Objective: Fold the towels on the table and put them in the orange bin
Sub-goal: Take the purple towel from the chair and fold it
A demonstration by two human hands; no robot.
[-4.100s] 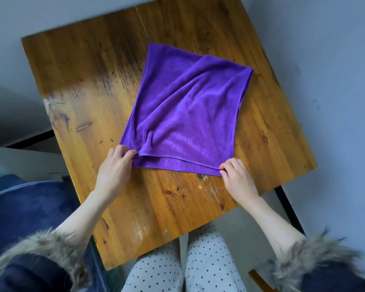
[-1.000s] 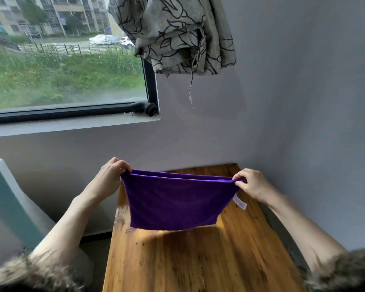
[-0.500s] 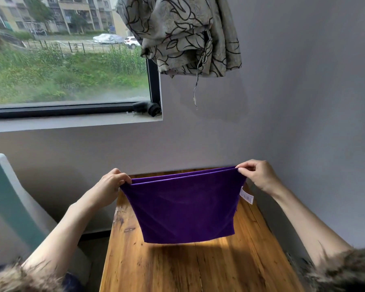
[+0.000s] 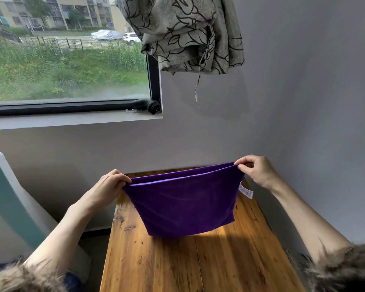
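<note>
A purple towel (image 4: 183,203) hangs doubled over in the air above the wooden table (image 4: 198,262), its two top edges lying together. My left hand (image 4: 108,188) pinches the top left corner. My right hand (image 4: 257,169) pinches the top right corner, held a little higher than the left. A white label (image 4: 246,191) dangles from the towel's right edge. The lower edge hangs just above the tabletop. No orange bin is in view.
Grey walls stand close behind and to the right of the table. A window (image 4: 67,53) with a sill is up left, and a patterned curtain (image 4: 183,34) hangs bunched above. A pale teal and white chair (image 4: 11,203) stands left of the table.
The towel, spread flat on the table four seconds ago, is lifted and folded in half. Over the last second my right hand rose slightly and the towel hangs tauter.
</note>
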